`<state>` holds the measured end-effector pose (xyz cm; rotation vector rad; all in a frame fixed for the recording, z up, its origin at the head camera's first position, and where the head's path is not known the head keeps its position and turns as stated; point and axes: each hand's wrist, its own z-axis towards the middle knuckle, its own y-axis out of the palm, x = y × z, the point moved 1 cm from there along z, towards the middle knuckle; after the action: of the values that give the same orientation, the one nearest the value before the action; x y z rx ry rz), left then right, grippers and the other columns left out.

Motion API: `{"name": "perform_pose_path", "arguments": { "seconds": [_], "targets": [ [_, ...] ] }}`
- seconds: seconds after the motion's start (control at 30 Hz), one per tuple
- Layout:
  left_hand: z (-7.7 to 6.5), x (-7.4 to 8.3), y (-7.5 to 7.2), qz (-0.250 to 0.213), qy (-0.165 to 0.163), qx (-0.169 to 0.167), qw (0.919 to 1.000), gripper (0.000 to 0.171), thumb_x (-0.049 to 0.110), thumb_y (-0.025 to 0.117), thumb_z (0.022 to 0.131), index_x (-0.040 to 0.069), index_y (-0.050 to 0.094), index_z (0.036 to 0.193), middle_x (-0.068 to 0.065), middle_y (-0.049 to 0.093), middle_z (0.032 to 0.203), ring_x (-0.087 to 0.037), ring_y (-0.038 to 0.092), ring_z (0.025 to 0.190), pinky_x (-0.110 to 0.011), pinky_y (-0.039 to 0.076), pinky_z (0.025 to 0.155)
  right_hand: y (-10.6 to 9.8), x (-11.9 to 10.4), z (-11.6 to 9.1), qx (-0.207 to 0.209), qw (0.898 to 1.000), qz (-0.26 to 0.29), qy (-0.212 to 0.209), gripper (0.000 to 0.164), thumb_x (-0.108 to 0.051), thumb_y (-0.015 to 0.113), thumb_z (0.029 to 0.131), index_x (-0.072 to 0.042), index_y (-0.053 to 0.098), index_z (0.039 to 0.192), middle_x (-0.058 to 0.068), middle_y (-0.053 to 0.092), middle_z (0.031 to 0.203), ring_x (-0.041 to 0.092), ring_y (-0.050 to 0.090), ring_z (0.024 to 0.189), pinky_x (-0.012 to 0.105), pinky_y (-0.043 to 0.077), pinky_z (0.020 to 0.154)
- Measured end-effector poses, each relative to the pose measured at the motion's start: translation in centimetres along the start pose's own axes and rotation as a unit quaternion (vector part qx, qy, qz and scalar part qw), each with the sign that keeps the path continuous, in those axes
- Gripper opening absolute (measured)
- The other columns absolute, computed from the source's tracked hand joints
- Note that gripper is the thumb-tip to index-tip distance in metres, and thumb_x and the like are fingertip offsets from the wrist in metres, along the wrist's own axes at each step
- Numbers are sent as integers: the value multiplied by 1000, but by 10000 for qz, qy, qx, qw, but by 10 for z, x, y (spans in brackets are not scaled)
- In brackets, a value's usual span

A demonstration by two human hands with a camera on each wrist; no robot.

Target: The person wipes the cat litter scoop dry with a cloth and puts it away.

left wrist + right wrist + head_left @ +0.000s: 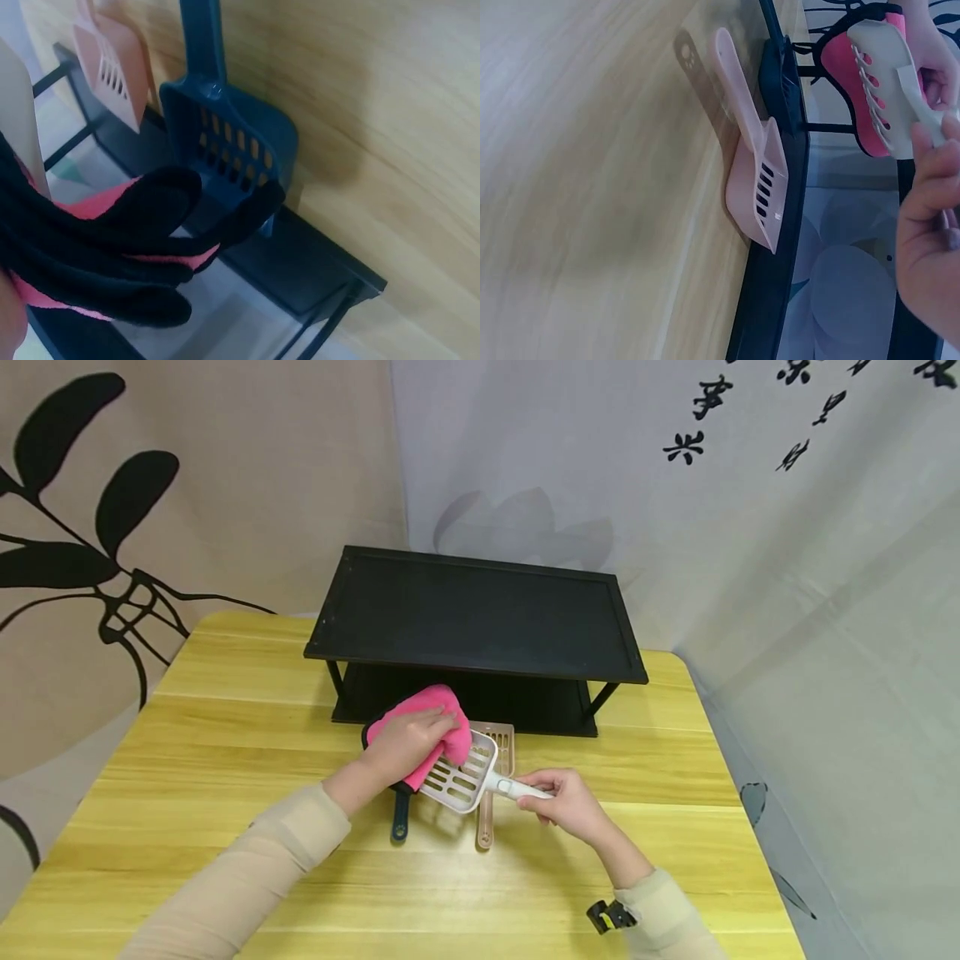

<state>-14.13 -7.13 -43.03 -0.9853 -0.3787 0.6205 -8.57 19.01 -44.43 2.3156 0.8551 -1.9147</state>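
My left hand (405,745) holds a pink cloth (433,697) with black edging against the slotted head of a white litter scoop (456,789). My right hand (568,806) grips the scoop's handle, thumb on one side. In the right wrist view the cloth (840,71) lies behind the tilted white scoop (889,71). Black folds of the cloth (112,247) cover much of the left wrist view. Below the hands, a dark blue litter scoop (401,817) and a pinkish-beige litter scoop (486,831) lie on the table, handles toward me.
A black two-tier rack (480,614) stands behind the scoops at the back of the wooden table (360,893). In the left wrist view the blue scoop's head (277,139) is beside the rack's lower shelf. Printed fabric (525,460) hangs behind the table.
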Motion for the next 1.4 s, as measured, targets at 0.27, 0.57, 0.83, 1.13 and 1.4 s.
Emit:
{"name": "perform_pose_path", "arguments": {
  "seconds": [0.27,0.57,0.83,1.13,1.4],
  "targets": [
    [1,-4,0,-899,-988,-688,9886,38,11,72,80,3,63,116,-12,66,115,-25,61,112,-38,51,95,-4,0,-2,-13,10000,-79,-32,31,-7,71,81,7,65,108,13,65,78,8,48,46,18,41,43],
    [-3,-21,-2,-1224,-1986,-430,9715,33,11,68,84,2,62,116,-14,67,110,-26,66,95,-39,55,86,-10,9,-4,-25,10000,71,30,32,-9,71,82,9,64,108,10,65,76,7,48,47,16,40,43],
    [-18,-39,-17,-1339,-2703,-241,9531,31,9,67,84,2,63,114,-16,68,106,-26,61,82,-41,56,78,-22,25,-12,-431,9955,727,435,40,-10,66,86,10,53,118,1,61,73,4,46,46,15,37,42],
    [-27,-29,-29,-1423,-2398,-325,9598,45,8,71,81,4,52,121,-17,69,97,-20,59,67,-36,57,68,-20,33,-5,-422,9928,859,723,49,-8,63,86,10,46,128,-1,65,81,2,44,45,14,36,41],
    [-24,-12,-30,-1401,-1331,180,9810,35,5,75,76,3,62,108,-12,71,95,-22,66,81,-36,58,76,-17,28,-1,-588,9917,980,588,48,-12,56,91,13,44,130,11,70,87,1,43,44,14,34,39]
  ]
}}
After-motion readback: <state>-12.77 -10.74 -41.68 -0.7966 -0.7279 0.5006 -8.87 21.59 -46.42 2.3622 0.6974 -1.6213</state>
